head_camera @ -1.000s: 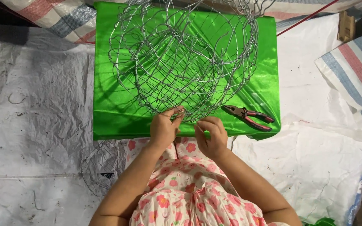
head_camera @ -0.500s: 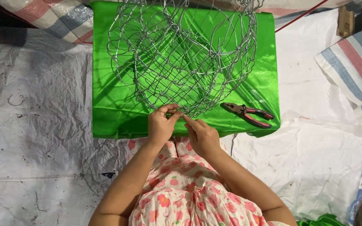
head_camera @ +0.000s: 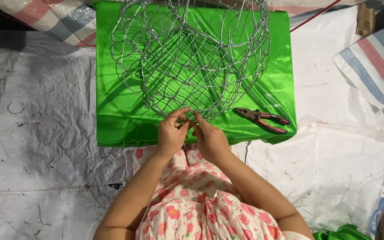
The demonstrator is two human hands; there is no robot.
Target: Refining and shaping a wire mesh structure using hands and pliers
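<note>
- Here your left hand and right hand meet at the near rim of the wire basket.
- Fingers of both pinch together on rim wire.
- Basket sits on green cloth; pliers lie just right.

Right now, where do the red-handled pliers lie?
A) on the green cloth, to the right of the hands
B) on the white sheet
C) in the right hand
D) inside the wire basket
A: the pliers lie on the green cloth, apart from both hands.
</note>
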